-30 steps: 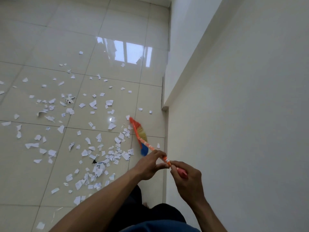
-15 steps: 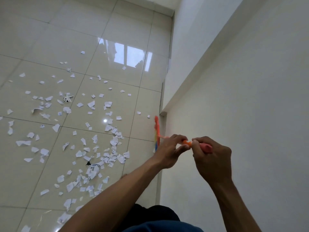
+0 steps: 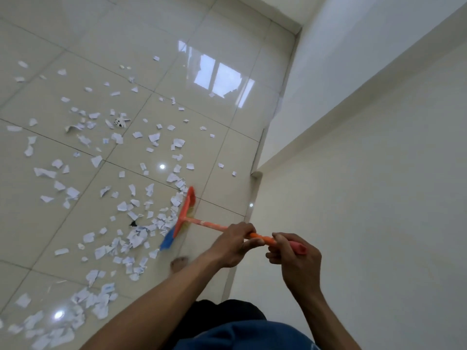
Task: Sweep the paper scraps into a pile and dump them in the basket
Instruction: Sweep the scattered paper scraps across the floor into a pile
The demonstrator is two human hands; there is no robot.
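Scraps (image 3: 75, 193) lie scattered over the floor (image 3: 227, 34) at left, thicker toward the near left corner, so no pile is formed yet. A small black-and-white thing (image 3: 120, 121) sits among them. The broom (image 3: 185, 215), lifted by the wall half a second ago, is back down at the scraps' right edge, set for another leftward stroke. A bare foot (image 3: 179, 262) stands just behind it. Left hand (image 3: 233, 245) and right hand (image 3: 294, 258) have fingers wrapped around the handle. The wall (image 3: 379, 198) crowds the right. No basket is in view.

Glossy tiled floor (image 3: 75, 34); white paper scraps (image 3: 136, 238) scattered; broom head (image 3: 185, 210) touching.
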